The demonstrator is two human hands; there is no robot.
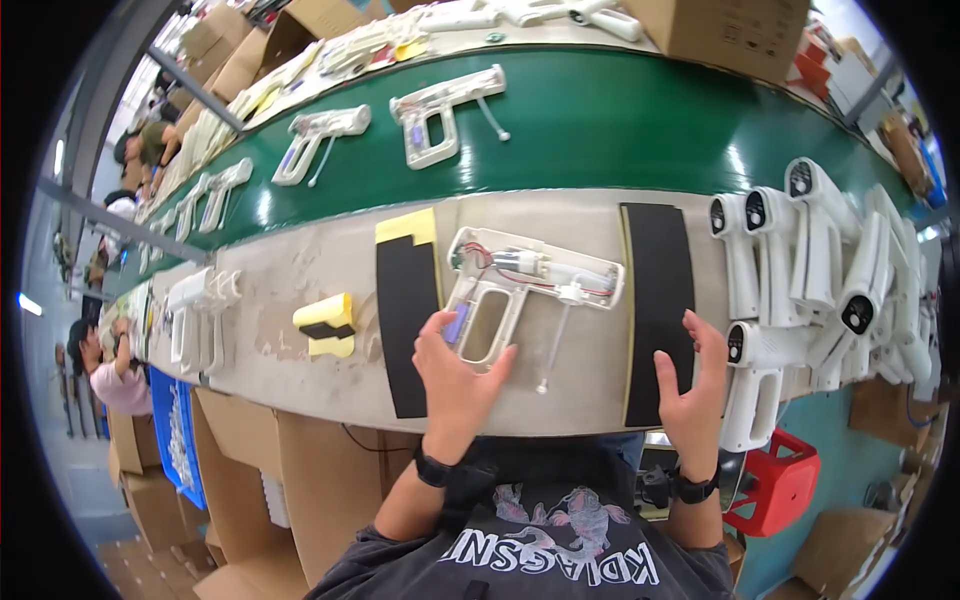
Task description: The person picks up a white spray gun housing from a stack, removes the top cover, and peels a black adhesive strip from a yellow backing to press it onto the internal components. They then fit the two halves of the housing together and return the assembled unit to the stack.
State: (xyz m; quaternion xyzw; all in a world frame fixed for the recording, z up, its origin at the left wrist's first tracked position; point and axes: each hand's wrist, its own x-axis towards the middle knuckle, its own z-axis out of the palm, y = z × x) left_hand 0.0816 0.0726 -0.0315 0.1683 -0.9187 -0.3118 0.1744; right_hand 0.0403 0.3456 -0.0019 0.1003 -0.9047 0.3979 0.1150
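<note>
- Thumb and fingers of the left hand (460, 385) are held apart about the handle (513, 318) of the open pistol-shaped housing (528, 286), laid between two black-topped strips (660, 290); contact cannot be told.
- Right of the housing, nothing is gripped by the right hand (692, 395).
- Red wires (484, 257) inside the housing could be snagged by a stray finger; the white stem (556, 345) below it could be caught by a sweeping hand.

The left hand (460, 378) curved loosely around an open shell (515, 285) by its handle; the right hand (694, 392), fingers parted, was at a black strip (660, 280). More shells (440, 98) lay on a green belt (640, 120); white guns (820, 235) crowded the right.
</note>
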